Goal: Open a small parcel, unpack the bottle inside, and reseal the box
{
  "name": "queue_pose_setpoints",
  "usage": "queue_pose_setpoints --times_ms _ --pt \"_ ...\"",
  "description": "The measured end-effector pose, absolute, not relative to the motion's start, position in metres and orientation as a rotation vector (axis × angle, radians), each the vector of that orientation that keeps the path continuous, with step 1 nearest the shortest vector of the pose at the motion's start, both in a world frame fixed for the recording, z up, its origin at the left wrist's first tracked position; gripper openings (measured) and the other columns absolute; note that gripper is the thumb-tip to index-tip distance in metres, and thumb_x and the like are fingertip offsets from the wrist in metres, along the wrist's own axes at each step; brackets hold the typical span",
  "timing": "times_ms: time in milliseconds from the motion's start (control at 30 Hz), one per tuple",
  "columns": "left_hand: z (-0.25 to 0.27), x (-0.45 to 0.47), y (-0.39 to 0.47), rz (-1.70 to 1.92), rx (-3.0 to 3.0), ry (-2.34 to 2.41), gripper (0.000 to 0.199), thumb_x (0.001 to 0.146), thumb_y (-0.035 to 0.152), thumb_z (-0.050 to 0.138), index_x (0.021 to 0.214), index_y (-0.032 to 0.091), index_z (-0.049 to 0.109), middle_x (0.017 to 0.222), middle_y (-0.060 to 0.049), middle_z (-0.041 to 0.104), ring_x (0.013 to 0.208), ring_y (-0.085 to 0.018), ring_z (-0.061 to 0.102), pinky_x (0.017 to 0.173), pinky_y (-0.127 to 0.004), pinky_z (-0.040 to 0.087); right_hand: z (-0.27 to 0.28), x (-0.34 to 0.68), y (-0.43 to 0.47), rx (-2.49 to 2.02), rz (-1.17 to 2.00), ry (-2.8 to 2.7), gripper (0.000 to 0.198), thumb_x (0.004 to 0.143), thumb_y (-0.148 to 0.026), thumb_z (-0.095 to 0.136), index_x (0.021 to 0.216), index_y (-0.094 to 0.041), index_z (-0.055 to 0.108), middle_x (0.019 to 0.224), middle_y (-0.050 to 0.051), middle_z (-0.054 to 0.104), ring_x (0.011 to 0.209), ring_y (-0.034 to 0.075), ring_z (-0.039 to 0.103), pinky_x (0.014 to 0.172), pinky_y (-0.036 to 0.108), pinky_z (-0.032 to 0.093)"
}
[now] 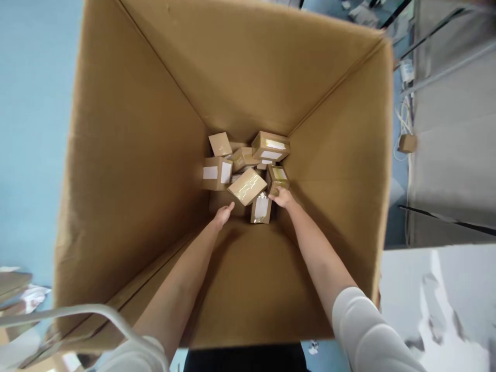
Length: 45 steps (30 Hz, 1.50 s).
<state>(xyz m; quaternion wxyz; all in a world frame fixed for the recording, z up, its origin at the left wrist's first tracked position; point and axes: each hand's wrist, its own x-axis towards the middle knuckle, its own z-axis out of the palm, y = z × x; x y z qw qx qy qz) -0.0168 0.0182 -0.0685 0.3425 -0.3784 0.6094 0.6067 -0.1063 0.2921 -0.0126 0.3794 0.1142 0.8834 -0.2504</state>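
Deep cardboard carton (pixel 132 170), heap of small taped parcels (pixel 248 187) at its bottom, left hand (pixel 223 213) near the heap, fingers loosely curled, empty, right hand (pixel 282 198) fingers closed on one small parcel (pixel 277 179) at the heap's right edge.

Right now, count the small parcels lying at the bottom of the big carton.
About 7 small parcels, piled at the big carton's far end: three behind, one left, three nearest the left hand and right hand. More may lie hidden underneath.
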Motion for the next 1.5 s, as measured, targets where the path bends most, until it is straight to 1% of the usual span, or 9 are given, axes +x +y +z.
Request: queue_pose_setpoints --times_ms 100,167,300,433,633,967,1100,1300,1500 --pt "-0.107 -0.035 0.039 1.605 -1.175 1.400 0.086 0.081 0.077 0.035 0.146 0.022 0.036 0.156 -0.013 0.026 0.143 -0.035 0.024 0.111 -0.053 0.030 -0.064 -0.134 0.275 0.260 -0.800 2.243 0.065 0.084 -0.044 0.060 0.139 -0.012 0.045 0.145 0.017 0.045 0.135 0.028 0.042 0.113 0.042 0.031" --pt "-0.124 -0.045 0.053 1.718 -1.236 1.294 0.085 0.082 0.079 0.018 0.150 0.028 0.026 0.159 -0.005 0.020 0.146 -0.029 0.018 0.113 -0.048 0.028 -0.092 -0.145 0.263 0.283 -0.888 2.225 0.068 0.085 -0.045 0.058 0.143 -0.014 0.040 0.150 0.015 0.038 0.140 0.029 0.034 0.116 0.045 0.025" --pt "-0.142 -0.053 0.073 1.899 -1.263 1.170 0.088 0.081 0.079 0.005 0.147 0.029 0.033 0.152 -0.004 0.037 0.141 -0.027 0.032 0.108 -0.041 0.037 -0.125 -0.147 0.249 0.364 -0.996 2.157 0.066 0.088 -0.040 0.055 0.146 -0.018 0.034 0.154 0.010 0.032 0.143 0.028 0.027 0.119 0.047 0.019" --pt "-0.145 -0.052 0.083 1.966 -1.288 1.096 0.090 0.080 0.081 0.006 0.145 0.026 0.037 0.143 -0.006 0.049 0.132 -0.027 0.046 0.101 -0.038 0.046 -0.137 -0.138 0.247 0.412 -1.021 2.134 0.058 0.089 -0.027 0.054 0.144 -0.017 0.038 0.148 0.012 0.041 0.136 0.026 0.040 0.116 0.041 0.028" --pt "-0.128 -0.055 0.085 2.119 -1.198 1.138 0.082 0.086 0.076 0.014 0.143 0.024 0.041 0.142 -0.005 0.051 0.132 -0.026 0.046 0.104 -0.039 0.044 -0.126 -0.116 0.256 0.504 -1.115 2.137 0.055 0.086 -0.023 0.055 0.140 -0.017 0.042 0.131 0.012 0.059 0.118 0.023 0.057 0.104 0.038 0.043" --pt "-0.009 -0.050 0.057 2.047 -1.022 1.241 0.077 0.085 0.076 0.025 0.139 0.026 0.046 0.139 -0.005 0.054 0.131 -0.028 0.047 0.107 -0.043 0.042 -0.003 -0.085 0.250 0.492 -1.188 2.266 0.079 0.069 -0.039 0.073 0.139 -0.021 0.041 0.137 0.013 0.047 0.128 0.027 0.046 0.110 0.041 0.035" --pt "0.062 -0.043 0.047 2.019 -0.972 1.297 0.075 0.085 0.076 0.028 0.139 0.027 0.047 0.140 -0.006 0.053 0.131 -0.028 0.047 0.105 -0.043 0.043 0.063 -0.073 0.240 0.575 -1.290 2.277 0.070 0.075 -0.044 0.066 0.136 -0.020 0.042 0.131 0.013 0.053 0.119 0.023 0.053 0.103 0.037 0.042" --pt "0.145 -0.026 0.041 1.963 -0.834 1.501 0.067 0.085 0.073 0.033 0.140 0.036 0.043 0.144 -0.002 0.050 0.133 -0.029 0.044 0.101 -0.047 0.045 0.135 -0.052 0.243 0.704 -1.398 2.061 0.064 0.085 -0.051 0.046 0.141 -0.024 0.031 0.129 0.010 0.057 0.096 0.018 0.064 0.070 0.030 0.057" --pt "0.207 -0.015 0.034 1.880 -0.587 1.709 0.068 0.085 0.071 0.039 0.142 0.034 0.042 0.147 -0.004 0.044 0.138 -0.031 0.035 0.106 -0.047 0.040 0.202 -0.013 0.246 0.714 -1.420 2.244 0.062 0.090 -0.048 0.040 0.146 -0.026 0.028 0.132 0.007 0.058 0.102 0.019 0.064 0.080 0.032 0.057"
